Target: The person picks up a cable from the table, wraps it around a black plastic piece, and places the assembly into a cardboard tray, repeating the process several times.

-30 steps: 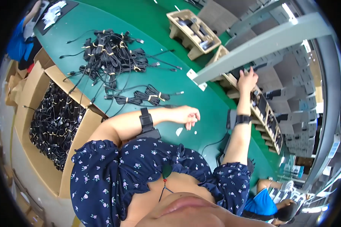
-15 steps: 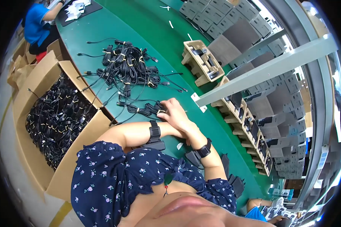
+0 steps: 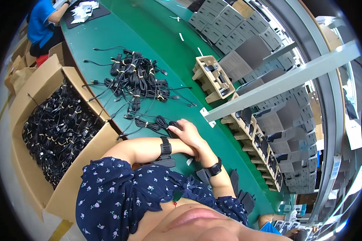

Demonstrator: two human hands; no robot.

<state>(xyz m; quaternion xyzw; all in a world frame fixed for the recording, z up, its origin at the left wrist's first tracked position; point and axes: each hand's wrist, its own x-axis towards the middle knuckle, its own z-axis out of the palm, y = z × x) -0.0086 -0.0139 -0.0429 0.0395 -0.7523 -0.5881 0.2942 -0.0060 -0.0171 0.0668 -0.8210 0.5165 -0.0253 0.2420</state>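
My right hand [image 3: 188,133] lies at the near edge of a heap of cables, its fingers curled over the end of a bundled black cable [image 3: 151,123] tied with a pale twist tie. My left forearm runs in from the left and passes under my right wrist. Only a little of my left hand [image 3: 195,154] shows there, so its fingers are hidden. Just beyond, a large pile of tied black cables [image 3: 136,76] spreads over the green table [image 3: 104,34], with loose plugs sticking out.
At the left stands an open cardboard box [image 3: 74,160] full of black cables [image 3: 60,132]. A grey metal beam [image 3: 285,82] crosses on the right, beside moulded tan trays [image 3: 213,78] holding black devices. Grey boxes [image 3: 225,20] are stacked behind. A blue-shirted person [image 3: 42,24] sits far left.
The view has shifted slightly. My right hand has closed further around the cable bundle's end, its fingers less spread. My left arm stays crossed beneath it.
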